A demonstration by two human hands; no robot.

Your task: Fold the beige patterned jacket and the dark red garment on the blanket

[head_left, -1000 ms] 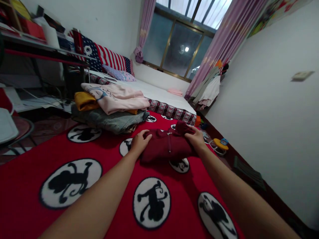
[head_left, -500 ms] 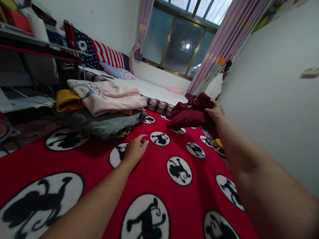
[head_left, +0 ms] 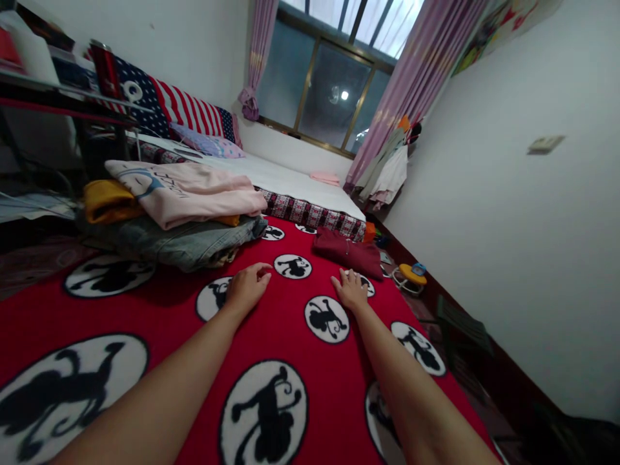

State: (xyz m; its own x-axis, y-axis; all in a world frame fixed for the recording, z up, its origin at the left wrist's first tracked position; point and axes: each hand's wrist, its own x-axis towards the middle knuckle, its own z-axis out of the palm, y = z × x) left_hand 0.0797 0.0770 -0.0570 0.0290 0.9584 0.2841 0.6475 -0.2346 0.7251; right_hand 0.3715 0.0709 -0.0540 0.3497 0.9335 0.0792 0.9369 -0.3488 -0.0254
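A folded maroon garment with a zip (head_left: 349,252) lies flat near the far right edge of the red blanket (head_left: 271,323). Just on the near side of it, my right hand (head_left: 352,289) rests on the blanket, fingers spread, holding nothing. My left hand (head_left: 248,286) hovers over or touches the blanket, fingers loosely curved and apart, also with nothing in it. To its left is a pile of folded clothes: a pale pink top (head_left: 194,187) on top, a mustard garment (head_left: 110,201) under it, and blue-grey jeans (head_left: 179,242) lower down.
Behind the blanket stands a bed with a white sheet (head_left: 281,177) and a flag-patterned cushion (head_left: 188,106). At left is a desk (head_left: 62,97) with a red flask (head_left: 105,70). A yellow stool (head_left: 411,274) and a dark folding chair (head_left: 465,320) stand right, by the wall.
My right hand has let go of the maroon garment, which now lies on the blanket, and has come down nearer to me. My left hand has barely moved. The view has shifted right.
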